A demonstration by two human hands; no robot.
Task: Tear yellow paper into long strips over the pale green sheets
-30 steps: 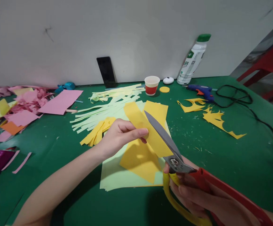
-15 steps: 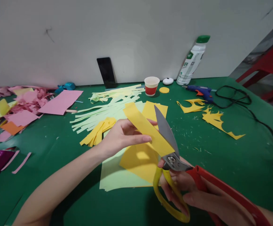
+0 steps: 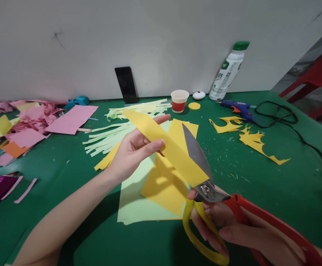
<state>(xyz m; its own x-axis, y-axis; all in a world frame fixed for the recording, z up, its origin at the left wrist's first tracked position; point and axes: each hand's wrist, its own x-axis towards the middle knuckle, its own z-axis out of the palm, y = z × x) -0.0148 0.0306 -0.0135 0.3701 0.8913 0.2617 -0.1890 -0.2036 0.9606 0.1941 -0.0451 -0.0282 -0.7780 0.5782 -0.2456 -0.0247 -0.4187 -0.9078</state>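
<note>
Between thumb and fingers, my left hand (image 3: 138,149) pinches a yellow paper strip (image 3: 174,155) that slants from upper left to lower right. The strip's lower end lies at the blades of the scissors (image 3: 201,162), close to the pivot. My right hand (image 3: 219,221) grips these scissors, which have one yellow and one red handle. Beneath the strip, yellow paper (image 3: 163,184) rests on a stack of pale green sheets (image 3: 134,207). Partly behind my left hand lies a yellow fringed piece (image 3: 107,159), and pale green fringed paper (image 3: 102,138) spreads beyond it.
Along the wall stand a phone (image 3: 126,85), a paper cup (image 3: 179,101) and a leaning bottle (image 3: 229,72). At right lie a corded glue gun (image 3: 237,107) and yellow scraps (image 3: 256,140). Pink paper (image 3: 72,119) and a purple pack (image 3: 0,190) occupy the left.
My left hand has moved left and slightly up along the strip, and its index finger now points outward. The strip's upper end has swung left. The scissors have shifted slightly right and down.
</note>
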